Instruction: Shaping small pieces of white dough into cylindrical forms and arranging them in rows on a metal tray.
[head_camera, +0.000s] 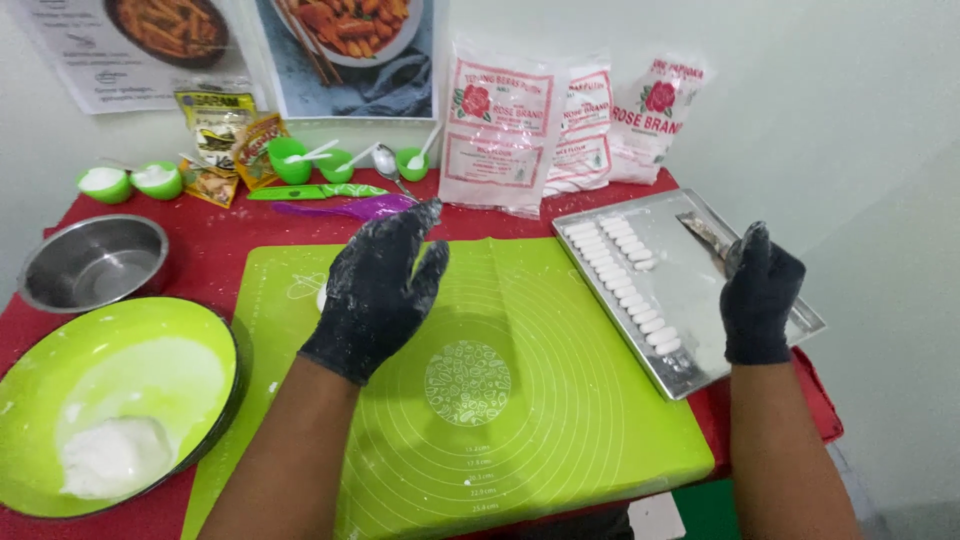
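Observation:
My left hand (385, 285), in a black glove, hovers flat over the upper left of a green silicone mat (520, 400), fingers stretched out and holding nothing. A small white bit (322, 296) peeks out beside its palm. My right hand (760, 295), also gloved in black, is at the right rim of a metal tray (690, 300), its fingers curled away from view. On the tray lie two rows of short white dough sticks (625, 270) and a metal scraper (705, 232) near the far edge.
A large green bowl (150, 325) with white dough (110, 455) sits front left, a steel bowl (95, 262) behind it. Flour bags (500, 130), small green cups (290, 160), seasoning packets (215, 120), a green knife (315, 192) and a purple spatula (345, 210) line the back. The table ends right of the tray.

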